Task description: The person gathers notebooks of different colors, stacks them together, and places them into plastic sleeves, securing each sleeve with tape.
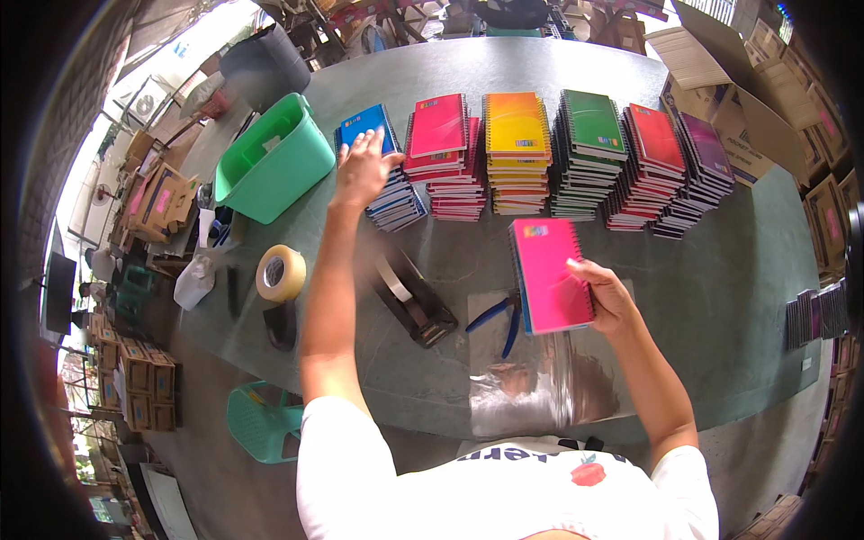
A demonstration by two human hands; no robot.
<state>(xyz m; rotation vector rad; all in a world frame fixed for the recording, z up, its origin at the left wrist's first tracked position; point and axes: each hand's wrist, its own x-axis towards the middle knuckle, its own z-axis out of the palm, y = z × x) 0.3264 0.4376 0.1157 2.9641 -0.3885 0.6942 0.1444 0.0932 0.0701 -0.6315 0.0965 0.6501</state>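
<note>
My right hand [607, 295] grips spiral notebooks at their right edge, thumb on top. A pink notebook [545, 274] lies uppermost, with a blue edge showing beneath it. At the far left of a row of notebook stacks, my left hand [362, 171] reaches over the blue stack [394, 203]. Its fingers are spread on or just above the top blue cover; contact is hard to tell. Beside it stand a pink stack [438, 124], a yellow stack [516, 124], a green stack [592, 123], a red stack [655, 137] and a purple stack [706, 144].
Blue-handled pliers [509, 326] and clear plastic sheets [513, 396] lie near me. A black tape dispenser [412, 301], a tape roll [281, 274] and a green bin [279, 166] are leftward. An open carton [742, 126] stands at far right, and more notebooks [814, 315] at the right edge.
</note>
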